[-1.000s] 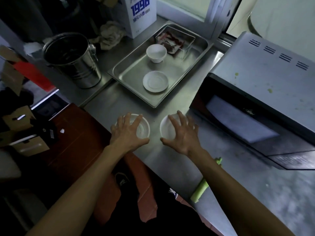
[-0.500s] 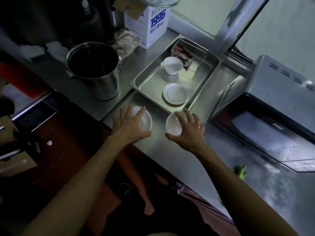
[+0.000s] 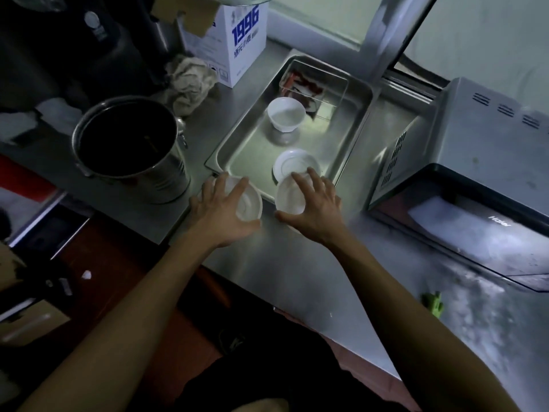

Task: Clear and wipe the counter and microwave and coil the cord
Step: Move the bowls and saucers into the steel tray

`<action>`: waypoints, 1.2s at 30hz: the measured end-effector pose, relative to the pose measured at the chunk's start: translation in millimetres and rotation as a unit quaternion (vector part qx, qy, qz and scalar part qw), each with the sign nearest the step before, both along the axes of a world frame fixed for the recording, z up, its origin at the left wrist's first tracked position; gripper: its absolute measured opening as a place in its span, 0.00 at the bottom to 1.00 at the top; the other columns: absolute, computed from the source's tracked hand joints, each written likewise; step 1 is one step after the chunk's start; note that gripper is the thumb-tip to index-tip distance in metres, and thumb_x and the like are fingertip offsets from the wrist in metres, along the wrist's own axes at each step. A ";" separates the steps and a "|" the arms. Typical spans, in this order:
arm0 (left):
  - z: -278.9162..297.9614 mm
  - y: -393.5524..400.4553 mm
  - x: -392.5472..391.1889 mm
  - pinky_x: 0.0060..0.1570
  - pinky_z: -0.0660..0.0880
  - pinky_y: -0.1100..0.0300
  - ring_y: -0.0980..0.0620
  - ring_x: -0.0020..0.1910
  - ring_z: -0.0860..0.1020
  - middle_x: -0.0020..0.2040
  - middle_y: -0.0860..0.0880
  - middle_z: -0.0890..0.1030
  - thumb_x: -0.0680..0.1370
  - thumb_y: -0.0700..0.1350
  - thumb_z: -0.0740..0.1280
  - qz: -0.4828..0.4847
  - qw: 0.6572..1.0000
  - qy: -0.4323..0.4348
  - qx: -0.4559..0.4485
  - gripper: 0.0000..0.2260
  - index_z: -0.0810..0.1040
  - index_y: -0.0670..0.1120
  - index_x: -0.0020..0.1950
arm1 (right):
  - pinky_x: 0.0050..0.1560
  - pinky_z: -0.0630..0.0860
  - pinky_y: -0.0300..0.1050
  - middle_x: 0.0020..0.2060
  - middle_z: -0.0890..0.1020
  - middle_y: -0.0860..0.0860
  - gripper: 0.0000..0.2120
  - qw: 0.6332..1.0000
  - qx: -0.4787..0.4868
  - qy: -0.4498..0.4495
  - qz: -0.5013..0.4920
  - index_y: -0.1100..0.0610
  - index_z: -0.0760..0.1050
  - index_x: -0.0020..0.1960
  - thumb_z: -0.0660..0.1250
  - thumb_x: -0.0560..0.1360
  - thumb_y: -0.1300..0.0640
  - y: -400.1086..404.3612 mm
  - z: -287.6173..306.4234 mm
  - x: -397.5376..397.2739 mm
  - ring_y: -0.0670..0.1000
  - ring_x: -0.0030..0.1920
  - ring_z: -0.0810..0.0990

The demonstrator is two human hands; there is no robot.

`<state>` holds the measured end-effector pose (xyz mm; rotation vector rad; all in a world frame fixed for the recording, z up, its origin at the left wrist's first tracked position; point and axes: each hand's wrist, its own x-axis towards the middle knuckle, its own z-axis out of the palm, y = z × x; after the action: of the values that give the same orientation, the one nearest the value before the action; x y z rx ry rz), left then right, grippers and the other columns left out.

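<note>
While both forearms are stretched out over the steel counter (image 3: 297, 281), a small white dish is gripped from above in each hand at the near edge of the metal tray (image 3: 353, 150). The left hand (image 3: 219, 212) is spread over the left dish (image 3: 248, 203), with the thumb and fingers closed around its rim; the right hand (image 3: 315, 209) is closed the same way on the right dish (image 3: 289, 197), which is tilted. Whether either dish touches the counter cannot be told. A green object (image 3: 433, 303) is seen on the counter well to the right of the tray and nearer the person, in front of the microwave (image 3: 475, 162). The microwave is set just right of the tray, and the word "Haier" is printed on its dark door. Inside the tray, a white saucer (image 3: 294, 165) is laid nearest the hands, a white bowl (image 3: 285, 114) is placed behind it, and a clear container (image 3: 315, 87) with reddish contents is set at the far end. A steel pot (image 3: 130, 147) is stood to the left of the tray. Behind the tray on its left, a crumpled rag (image 3: 190, 84) is left beside a white box (image 3: 234, 43) marked "1996" in blue, with smaller characters beneath that cannot be read.
</note>
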<state>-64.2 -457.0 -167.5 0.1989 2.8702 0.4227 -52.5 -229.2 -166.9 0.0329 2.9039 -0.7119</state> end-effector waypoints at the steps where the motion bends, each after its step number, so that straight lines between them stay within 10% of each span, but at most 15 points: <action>1: 1.1 2.1 -8.2 0.69 0.60 0.36 0.42 0.75 0.53 0.77 0.51 0.52 0.62 0.74 0.63 0.000 1.000 0.001 -0.005 0.45 0.54 0.62 0.76 | 0.72 0.56 0.66 0.80 0.52 0.47 0.44 1.000 -0.001 0.004 0.000 0.39 0.55 0.77 0.71 0.67 0.32 2.7 -1.7 -9.7 0.59 0.78 0.50; 36: -31.8 23.6 -184.5 0.71 0.57 0.36 0.43 0.78 0.48 0.80 0.50 0.50 0.67 0.72 0.66 -0.105 0.992 -0.075 0.003 0.43 0.50 0.63 0.77 | 0.72 0.54 0.71 0.80 0.47 0.51 0.49 0.988 0.116 -0.103 0.001 0.43 0.51 0.78 0.70 0.66 0.29 5.8 -108.2 -160.5 0.64 0.78 0.45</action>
<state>-248.7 -433.4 -199.3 0.4458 2.6651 0.3863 -212.9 -223.3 -275.1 0.1234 2.7684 -0.3431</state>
